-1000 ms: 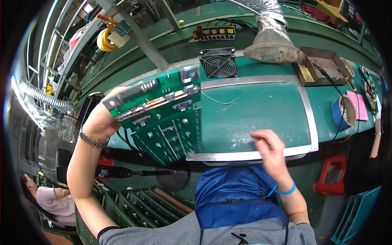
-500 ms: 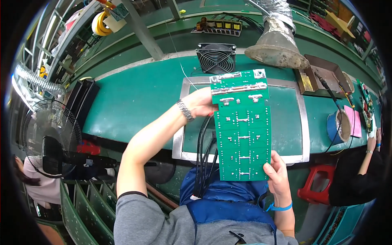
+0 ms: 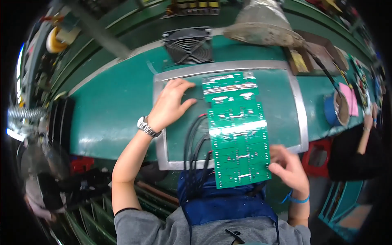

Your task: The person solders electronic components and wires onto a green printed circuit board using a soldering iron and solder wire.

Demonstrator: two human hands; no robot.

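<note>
A long green circuit board [image 3: 239,143] lies solder side up over the metal-framed panel on the bench. Its near end sticks out past the bench edge above my lap. My left hand [image 3: 169,104] is off the board, to its left, open with thumb and fingers apart. Beside the board's lower right edge is my right hand [image 3: 290,167], slightly blurred, its thumb and fingers apart and seemingly not gripping the board. Black cables [image 3: 192,143] with red ends come out from the board's left side and hang toward my lap.
A black fan [image 3: 188,47] stands behind the board, with a metal fume hood [image 3: 265,24] to its right. Farther right are a brown tray [image 3: 318,57], a blue round container [image 3: 334,110] and a pink pad [image 3: 348,98]. Another person's arm [image 3: 363,134] reaches in at far right.
My left hand has let go of the board's far end and moved left. The board has come down onto the framed panel. My right hand has loosened and shifted slightly right. The view has shifted.
</note>
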